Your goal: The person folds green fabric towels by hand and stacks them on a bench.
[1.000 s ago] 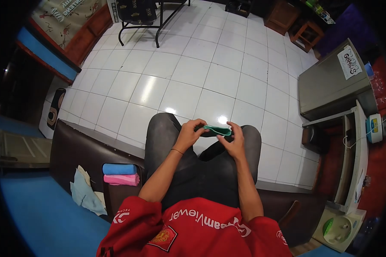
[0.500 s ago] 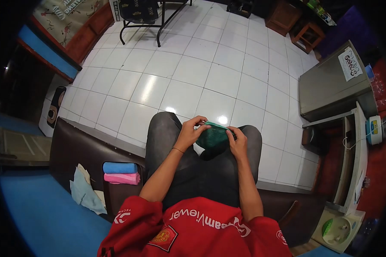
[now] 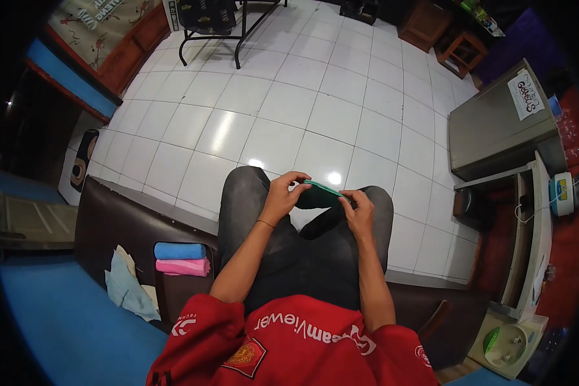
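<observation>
A green cloth (image 3: 323,188) is stretched between both hands above my lap, its light green upper edge nearly straight and its lower part dark. My left hand (image 3: 283,196) pinches one end of that edge between thumb and fingers. At the other end, my right hand (image 3: 358,211) grips the cloth the same way, near my right knee. To the left on the brown seat lie a rolled or folded blue towel (image 3: 180,251) and a pink towel (image 3: 182,267), side by side. A loose pale blue cloth (image 3: 125,283) lies crumpled further left.
I sit on a dark brown padded bench (image 3: 141,219) over a white tiled floor (image 3: 289,103). A grey cabinet (image 3: 495,122) and an open shelf frame (image 3: 527,225) stand at the right. A folding chair (image 3: 209,38) is at the top, and a round-dished tray (image 3: 508,344) lies lower right.
The green cloth has tipped so that less of its green face shows and its upper edge stands out. Both hands keep their hold and have barely moved.
</observation>
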The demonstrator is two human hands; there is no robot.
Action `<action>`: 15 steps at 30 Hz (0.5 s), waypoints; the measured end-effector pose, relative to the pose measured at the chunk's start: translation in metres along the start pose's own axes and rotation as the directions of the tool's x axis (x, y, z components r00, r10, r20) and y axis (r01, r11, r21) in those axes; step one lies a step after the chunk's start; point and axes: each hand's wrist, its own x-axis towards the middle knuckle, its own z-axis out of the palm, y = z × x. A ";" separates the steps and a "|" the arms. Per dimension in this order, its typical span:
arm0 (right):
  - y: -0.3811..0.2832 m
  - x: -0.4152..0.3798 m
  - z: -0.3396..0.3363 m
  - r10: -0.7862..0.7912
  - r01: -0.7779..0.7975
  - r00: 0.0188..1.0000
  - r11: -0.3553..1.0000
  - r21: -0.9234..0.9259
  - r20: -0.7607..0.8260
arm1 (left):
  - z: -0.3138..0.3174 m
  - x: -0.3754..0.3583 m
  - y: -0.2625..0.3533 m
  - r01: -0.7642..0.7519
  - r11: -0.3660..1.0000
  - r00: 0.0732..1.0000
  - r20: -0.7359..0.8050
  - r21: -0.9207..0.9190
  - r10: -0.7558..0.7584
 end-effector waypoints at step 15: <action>0.001 0.002 0.002 -0.111 0.098 0.979 0.992 -0.080 -0.171 | 0.002 0.000 0.004 -0.024 1.000 0.999 -0.031 0.015 0.025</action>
